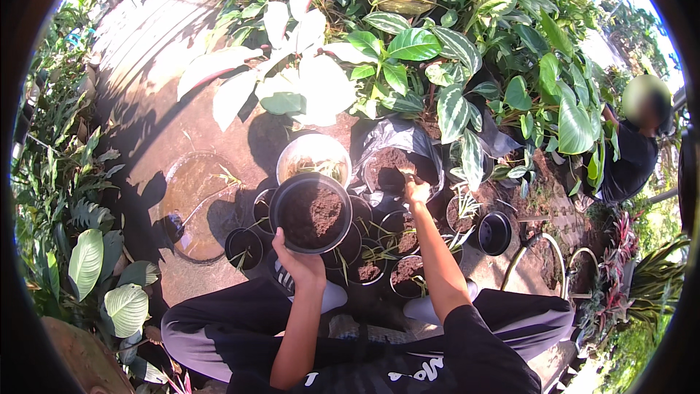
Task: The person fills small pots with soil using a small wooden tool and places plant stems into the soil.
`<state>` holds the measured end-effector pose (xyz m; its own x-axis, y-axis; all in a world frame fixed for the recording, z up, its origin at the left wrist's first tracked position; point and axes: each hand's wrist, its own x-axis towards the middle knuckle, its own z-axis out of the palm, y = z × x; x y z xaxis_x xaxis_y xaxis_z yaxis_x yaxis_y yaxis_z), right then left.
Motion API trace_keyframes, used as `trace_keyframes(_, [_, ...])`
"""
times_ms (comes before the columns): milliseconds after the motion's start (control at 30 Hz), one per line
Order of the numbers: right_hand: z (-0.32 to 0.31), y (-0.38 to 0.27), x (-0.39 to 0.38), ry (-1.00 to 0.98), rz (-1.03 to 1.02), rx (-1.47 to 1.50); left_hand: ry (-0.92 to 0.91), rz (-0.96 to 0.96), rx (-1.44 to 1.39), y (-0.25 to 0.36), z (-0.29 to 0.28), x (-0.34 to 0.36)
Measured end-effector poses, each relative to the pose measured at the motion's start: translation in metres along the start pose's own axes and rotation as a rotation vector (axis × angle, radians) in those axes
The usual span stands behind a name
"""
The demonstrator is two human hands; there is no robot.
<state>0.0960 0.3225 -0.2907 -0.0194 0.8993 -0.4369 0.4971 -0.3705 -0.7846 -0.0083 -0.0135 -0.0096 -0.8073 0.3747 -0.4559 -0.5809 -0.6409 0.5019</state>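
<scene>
My left hand grips a round black pot by its near side, thumb up along the rim. Dark soil lies inside the pot. Stretched forward, my right hand reaches into an opened dark plastic bag of brown soil. Its fingers look closed around something small and pale at the soil, too small to make out. Below and between my hands stand several small black pots with soil and thin green seedlings, one of them a filled pot. Behind the held pot sits a white tub with grassy plants.
An empty black pot stands on the right, near a curved pale hose. Left of the pots is a round, wet-looking cover or basin. Leafy plants crowd the far side. Another person is at the far right.
</scene>
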Motion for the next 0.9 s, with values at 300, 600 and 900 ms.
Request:
trace_keyframes(300, [-0.003,-0.025,-0.033,-0.534,0.298,0.926,-0.007,0.000,0.012,0.002,-0.007,0.000])
trace_keyframes(600, [0.001,-0.042,-0.039,-0.240,0.210,1.104,-0.077,-0.023,0.015,-0.005,0.001,0.000])
trace_keyframes(900, [-0.021,-0.059,-0.102,-0.187,0.080,0.656,-0.043,0.007,0.032,0.002,-0.008,0.001])
